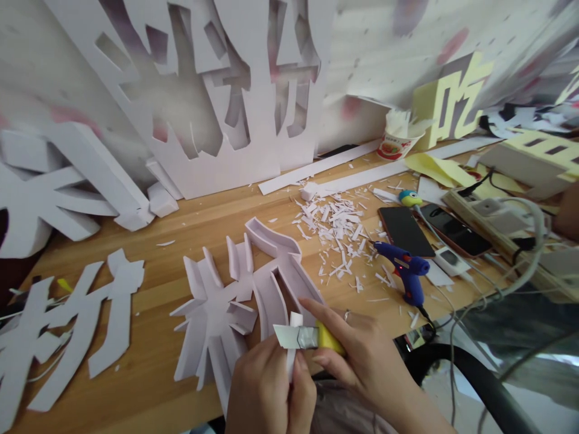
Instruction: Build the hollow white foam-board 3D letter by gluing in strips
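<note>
Near the bottom centre, my left hand [265, 386] is closed on a narrow white strip [291, 361], pinched upright between thumb and fingers. My right hand [362, 355] grips a yellow utility knife [329, 339] from the right. Its wide blade [289, 336] points left and lies across the strip near its upper end. Just beyond both hands, a white character [217, 310] with raised side walls lies on the wooden table [172, 238]. The hands cover its lower right part.
White scraps [337, 226] lie beyond the character. A blue glue gun [407, 271], phones [406, 231] and a power strip [493, 211] with cables are right. White cut-out characters [117, 280] lie left. A cut-out board [244, 150] leans behind; a paper cup [394, 144] stands back right.
</note>
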The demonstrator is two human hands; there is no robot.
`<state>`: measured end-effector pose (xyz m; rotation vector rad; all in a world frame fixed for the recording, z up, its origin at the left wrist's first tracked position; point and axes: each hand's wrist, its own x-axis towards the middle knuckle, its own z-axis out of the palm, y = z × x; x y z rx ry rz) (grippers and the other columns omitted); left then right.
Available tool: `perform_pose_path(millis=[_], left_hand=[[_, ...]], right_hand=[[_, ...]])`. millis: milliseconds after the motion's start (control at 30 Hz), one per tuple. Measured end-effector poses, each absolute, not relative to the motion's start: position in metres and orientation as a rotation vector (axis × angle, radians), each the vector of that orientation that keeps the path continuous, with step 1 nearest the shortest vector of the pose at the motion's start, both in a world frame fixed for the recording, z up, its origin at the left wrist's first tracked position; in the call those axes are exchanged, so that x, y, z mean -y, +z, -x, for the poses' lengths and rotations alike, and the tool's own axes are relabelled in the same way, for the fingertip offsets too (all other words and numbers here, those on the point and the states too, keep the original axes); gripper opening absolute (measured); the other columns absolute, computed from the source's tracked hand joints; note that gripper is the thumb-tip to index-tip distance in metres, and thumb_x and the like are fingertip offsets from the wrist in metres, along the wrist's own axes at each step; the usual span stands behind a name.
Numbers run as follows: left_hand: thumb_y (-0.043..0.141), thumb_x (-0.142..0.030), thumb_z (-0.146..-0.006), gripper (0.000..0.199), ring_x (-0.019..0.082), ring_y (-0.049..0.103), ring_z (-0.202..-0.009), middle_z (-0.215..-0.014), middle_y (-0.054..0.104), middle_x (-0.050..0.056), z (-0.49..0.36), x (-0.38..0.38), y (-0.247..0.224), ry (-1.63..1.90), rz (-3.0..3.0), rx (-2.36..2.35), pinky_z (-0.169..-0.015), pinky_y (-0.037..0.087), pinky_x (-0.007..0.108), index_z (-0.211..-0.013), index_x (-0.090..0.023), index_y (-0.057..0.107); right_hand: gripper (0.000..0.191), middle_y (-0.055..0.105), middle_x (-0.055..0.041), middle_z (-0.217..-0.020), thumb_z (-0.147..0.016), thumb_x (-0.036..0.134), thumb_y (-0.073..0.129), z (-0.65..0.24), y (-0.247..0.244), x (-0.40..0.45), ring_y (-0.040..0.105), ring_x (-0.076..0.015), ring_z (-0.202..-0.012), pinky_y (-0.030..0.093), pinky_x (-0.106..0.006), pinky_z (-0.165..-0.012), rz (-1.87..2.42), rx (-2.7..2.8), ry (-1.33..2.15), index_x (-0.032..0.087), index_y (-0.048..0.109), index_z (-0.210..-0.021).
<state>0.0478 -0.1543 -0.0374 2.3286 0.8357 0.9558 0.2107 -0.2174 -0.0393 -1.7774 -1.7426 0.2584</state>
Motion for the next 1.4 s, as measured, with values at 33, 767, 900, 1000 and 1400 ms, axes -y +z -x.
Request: perform_pose_path(millis=[33, 767, 900, 1000, 1400], left_hand=[[0.038, -0.009, -0.091, 0.024, 0.014, 0.06, -0.057, -0.066, 0.062, -0.001, -0.048, 0.155, -0.037, 0.968, -2.34, -0.821, -0.054, 0.038, 0.027, -0.08, -0.023, 0.054], [0.038, -0.007, -0.088, 0.029, 0.011, 0.058, -0.046, -0.055, 0.057, -0.002, -0.089, 0.143, -0.012, 0.905, -2.482, -0.6, -0.044, 0.038, 0.023, -0.066, -0.022, 0.049], [0.038, -0.005, -0.084, 0.029, 0.012, 0.058, -0.044, -0.052, 0.058, -0.001, -0.093, 0.142, -0.004, 0.922, -2.536, -0.585, -0.043, 0.038, 0.024, -0.062, -0.022, 0.047], [0.038, -0.003, -0.084, 0.029, 0.012, 0.057, -0.043, -0.055, 0.06, 0.0, -0.091, 0.142, 0.001, 0.876, -2.57, -0.534, -0.043, 0.039, 0.023, -0.065, -0.021, 0.05], [0.037, -0.005, -0.089, 0.029, 0.012, 0.058, -0.05, -0.058, 0.057, 0.0, -0.081, 0.148, 0.0, 0.774, -2.61, -0.583, -0.046, 0.041, 0.024, -0.069, -0.02, 0.051]], right_hand=[[0.072, 0.069, -0.0035, -0.066, -0.102, 0.069, 0.025, -0.212, -0.039, 0.218, 0.065, -0.0166, -0.053, 0.039, -0.026, -0.049, 1.771, 1.734, 0.256, 0.016, 0.064, -0.131], [0.072, 0.073, -0.0046, -0.072, -0.102, 0.07, 0.022, -0.238, -0.036, 0.239, 0.066, -0.0168, -0.058, 0.04, -0.026, -0.054, 1.852, 1.566, 0.249, 0.018, 0.067, -0.126], [0.073, 0.073, -0.0056, -0.075, -0.101, 0.071, 0.023, -0.233, -0.036, 0.239, 0.068, -0.0182, -0.062, 0.04, -0.028, -0.056, 1.873, 1.594, 0.296, 0.018, 0.066, -0.127], [0.071, 0.073, -0.0063, -0.075, -0.102, 0.07, 0.024, -0.236, -0.038, 0.239, 0.069, -0.019, -0.064, 0.041, -0.027, -0.057, 1.904, 1.589, 0.259, 0.019, 0.067, -0.126], [0.064, 0.074, -0.0041, -0.075, -0.104, 0.063, 0.026, -0.245, -0.035, 0.241, 0.068, -0.0166, -0.06, 0.042, -0.026, -0.055, 1.853, 1.525, 0.181, 0.017, 0.068, -0.119]])
